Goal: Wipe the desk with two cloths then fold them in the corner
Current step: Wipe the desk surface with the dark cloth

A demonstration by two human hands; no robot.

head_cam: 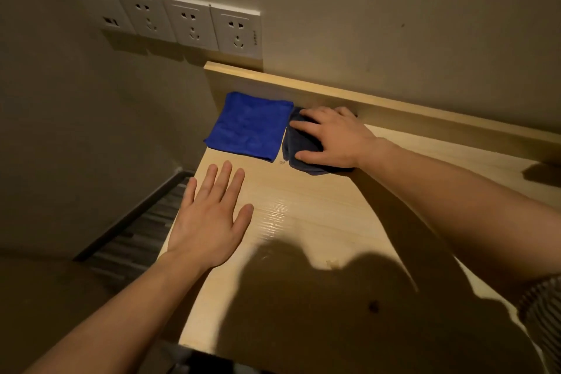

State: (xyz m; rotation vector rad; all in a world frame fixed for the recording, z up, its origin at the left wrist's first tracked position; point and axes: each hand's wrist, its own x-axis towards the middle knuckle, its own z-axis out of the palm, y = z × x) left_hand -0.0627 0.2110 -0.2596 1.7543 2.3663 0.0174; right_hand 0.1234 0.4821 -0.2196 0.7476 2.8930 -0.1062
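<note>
A bright blue cloth (250, 126) lies folded into a flat square in the far left corner of the light wooden desk (318, 222). Just to its right sits a dark grey cloth (299, 146), folded small, with my right hand (329, 138) pressed flat on top of it, fingers spread over its left edge and thumb at its near side. Most of the grey cloth is hidden under that hand. My left hand (211, 217) is spread flat, palm down, on or just above the bare desk near the left edge, apart from both cloths.
A raised wooden back ledge (394, 103) runs along the wall behind the cloths. A row of white wall sockets (188, 23) sits above the corner. The desk's left edge drops to a dark striped floor (142, 231). Shadows cover the near part of the desk.
</note>
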